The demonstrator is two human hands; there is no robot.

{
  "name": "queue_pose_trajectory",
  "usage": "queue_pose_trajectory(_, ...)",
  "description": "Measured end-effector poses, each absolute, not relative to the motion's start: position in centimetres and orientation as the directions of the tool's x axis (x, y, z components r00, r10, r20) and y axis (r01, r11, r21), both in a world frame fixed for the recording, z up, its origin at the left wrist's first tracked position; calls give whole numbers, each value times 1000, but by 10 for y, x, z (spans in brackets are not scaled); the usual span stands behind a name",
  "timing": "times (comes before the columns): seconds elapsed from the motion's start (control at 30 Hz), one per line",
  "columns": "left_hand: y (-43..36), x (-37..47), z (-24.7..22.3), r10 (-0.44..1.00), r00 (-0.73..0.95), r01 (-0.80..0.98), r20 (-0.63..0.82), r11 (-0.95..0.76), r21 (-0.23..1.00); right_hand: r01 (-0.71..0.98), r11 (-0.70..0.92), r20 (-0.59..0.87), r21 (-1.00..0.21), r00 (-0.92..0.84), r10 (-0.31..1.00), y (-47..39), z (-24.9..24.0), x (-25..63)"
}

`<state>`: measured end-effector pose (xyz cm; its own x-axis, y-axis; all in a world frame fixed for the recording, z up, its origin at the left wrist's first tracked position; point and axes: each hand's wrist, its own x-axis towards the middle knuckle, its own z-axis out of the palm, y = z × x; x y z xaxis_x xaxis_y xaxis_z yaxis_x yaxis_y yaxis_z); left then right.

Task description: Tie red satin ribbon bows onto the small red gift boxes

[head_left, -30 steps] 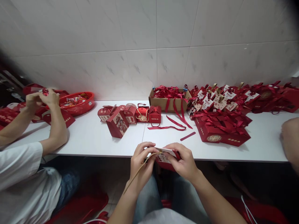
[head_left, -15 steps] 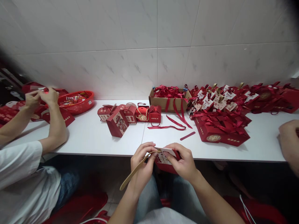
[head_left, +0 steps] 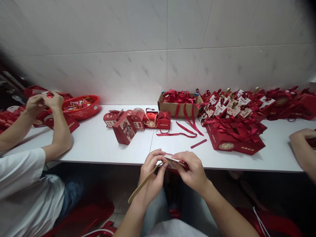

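At the table's front edge, over my lap, I hold a small red gift box point(head_left: 174, 168) with a pale printed panel. My left hand point(head_left: 151, 171) is closed, its thumb and fingers pinching a gold ribbon strap point(head_left: 140, 188) against the top of the box. The strap's loose end hangs down across my left wrist. My right hand point(head_left: 191, 169) grips the box's other side, thumb on the pale panel. Much of the box is hidden by my fingers. Just beyond lies a flat dark red strip point(head_left: 198, 144), and behind it a loose red ribbon point(head_left: 180, 134).
Several red gift boxes point(head_left: 125, 130) stand mid-table beside a cardboard box point(head_left: 177, 110) of red ribbons. Many ribboned boxes point(head_left: 234, 135) crowd the right. A red basket point(head_left: 86, 113) of packets is at left. Co-workers' hands point(head_left: 48, 100) are at the left and far right.
The box in my hands has tilted, so its red lower side and printed panel show less. My hands have barely shifted. The far-right person's hand has moved slightly left.
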<state>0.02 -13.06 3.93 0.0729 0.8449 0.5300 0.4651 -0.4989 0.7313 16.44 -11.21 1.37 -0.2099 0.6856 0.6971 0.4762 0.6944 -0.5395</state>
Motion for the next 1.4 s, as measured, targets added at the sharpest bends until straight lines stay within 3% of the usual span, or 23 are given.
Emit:
queue_pose_trajectory(0.5,-130,-8,37,830,100,420,549,-535,733,455,714,708,-532,-224,670,-115,14,162)
queue_pose_trajectory(0.63,-128,-9,31,764,148,443,628,-619,648,412,704,700,-579,-191,688,-115,15,162)
queue_pose_trajectory(0.83,-127,-8,25,582,228,528,781,-747,403,324,707,693,-629,-178,699,-119,21,161)
queue_pose_trajectory(1.13,-135,-20,44,588,379,425,715,-797,430,308,873,829,-378,-306,468,-119,24,171)
queue_pose_trajectory(1.4,-142,-20,46,559,317,382,766,-814,437,327,905,861,-271,-339,380,-124,33,174)
